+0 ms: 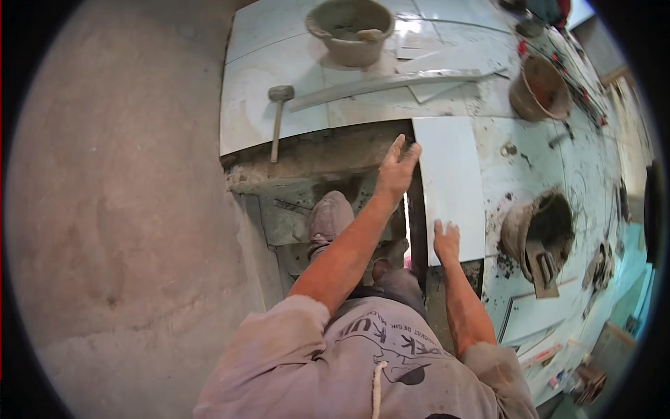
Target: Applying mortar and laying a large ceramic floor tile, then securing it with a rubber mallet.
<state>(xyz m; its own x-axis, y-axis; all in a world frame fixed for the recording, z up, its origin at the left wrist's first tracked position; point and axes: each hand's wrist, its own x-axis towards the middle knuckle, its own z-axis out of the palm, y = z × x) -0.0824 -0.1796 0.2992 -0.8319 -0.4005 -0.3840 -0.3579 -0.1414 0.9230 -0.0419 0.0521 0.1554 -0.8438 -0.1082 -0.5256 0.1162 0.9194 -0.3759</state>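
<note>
A long white tile [449, 181] lies along the right of the recessed step [293, 220], beside a dark gap. My left hand [400, 165] is raised at the upper left edge of the tile, fingers apart and holding nothing; whether it touches the edge I cannot tell. My right hand [446, 241] rests on or just at the tile's near end, fingers spread. A mallet [281, 94] lies at the edge of the tiling above the step, its handle pointing toward me. My feet [330, 220] are down on the step below my left arm.
A bare wall or concrete surface [118, 209] fills the left. On the tiles stand a mortar bucket [347, 49], a second bucket [527, 91] and a third [516, 223] with a trowel [544, 269]. A long straight bar [384, 85] lies across the back. Tools and offcuts line the right.
</note>
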